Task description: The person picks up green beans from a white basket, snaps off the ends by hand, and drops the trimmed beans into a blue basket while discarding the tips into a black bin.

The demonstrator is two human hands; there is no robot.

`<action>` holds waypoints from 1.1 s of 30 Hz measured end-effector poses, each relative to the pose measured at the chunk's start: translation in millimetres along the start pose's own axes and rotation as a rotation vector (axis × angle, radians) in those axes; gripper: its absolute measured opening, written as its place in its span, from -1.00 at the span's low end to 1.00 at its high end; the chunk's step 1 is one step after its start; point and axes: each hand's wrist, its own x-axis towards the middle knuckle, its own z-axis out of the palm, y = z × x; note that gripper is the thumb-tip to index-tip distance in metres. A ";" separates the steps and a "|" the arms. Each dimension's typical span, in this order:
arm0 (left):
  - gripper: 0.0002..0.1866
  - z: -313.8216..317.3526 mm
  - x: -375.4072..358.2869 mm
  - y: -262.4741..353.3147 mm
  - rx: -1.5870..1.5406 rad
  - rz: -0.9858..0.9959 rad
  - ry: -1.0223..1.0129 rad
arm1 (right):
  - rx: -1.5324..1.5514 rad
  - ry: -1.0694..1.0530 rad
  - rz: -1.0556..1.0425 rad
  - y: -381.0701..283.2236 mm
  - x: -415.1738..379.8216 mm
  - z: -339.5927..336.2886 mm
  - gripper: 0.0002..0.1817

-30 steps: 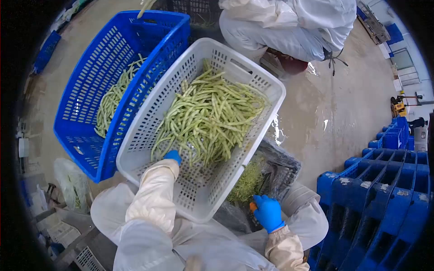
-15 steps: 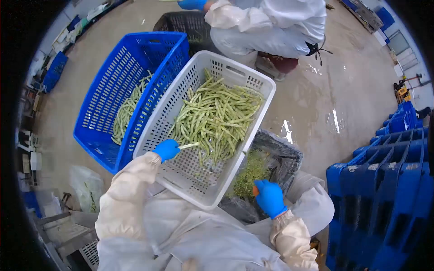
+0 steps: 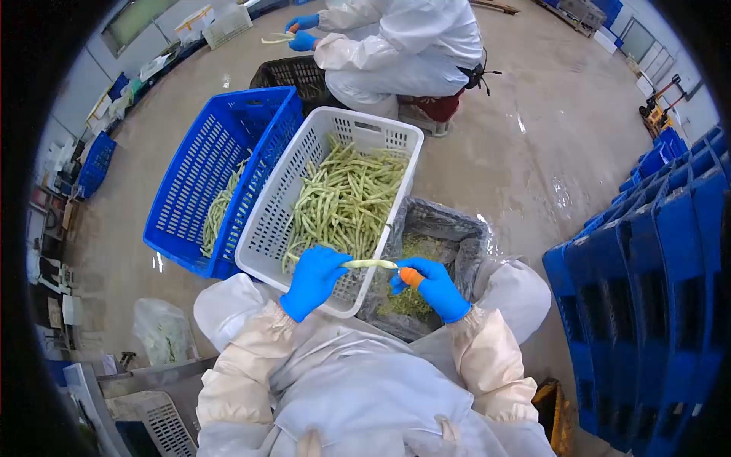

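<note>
My left hand, in a blue glove, is closed around one end of a pale green bean. The bean lies level across the gap between my hands. Its other end sits at the fingertips of my right hand, closed in a pinch and wearing an orange thumb cover. Just beyond my left hand is a white slotted crate holding a heap of green beans. Under my right hand, a bin lined with dark plastic contains small green trimmings.
A blue crate with more beans stands left of the white one. Ahead, a co-worker in white sits by a dark crate, blue-gloved hands on a bean. Blue pallets are stacked at right; a clear bag lies left.
My left hand has brought the bean right and toward me, out over the crate's near edge. My right hand has risen to the bean's far end. The view has tilted up.
</note>
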 end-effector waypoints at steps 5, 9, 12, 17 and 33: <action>-0.68 -8.9 4.5 20.8 0.272 0.133 0.034 | 0.197 -0.032 0.130 -9.5 -13.2 1.5 -0.79; -0.69 -4.5 6.1 25.5 0.315 0.189 0.110 | 0.187 0.007 0.123 0.6 -14.8 -1.3 -0.80; -0.69 8.9 2.5 28.8 0.250 0.120 0.151 | 0.240 0.112 0.063 1.1 -15.3 2.4 -0.80; -0.81 65.2 -10.4 30.9 -0.632 -0.368 0.237 | 0.429 0.259 -0.048 -4.0 -10.5 17.7 -0.80; -0.79 76.1 19.4 42.5 -1.478 -0.661 0.146 | 0.480 0.316 0.075 25.5 -22.6 35.6 -0.80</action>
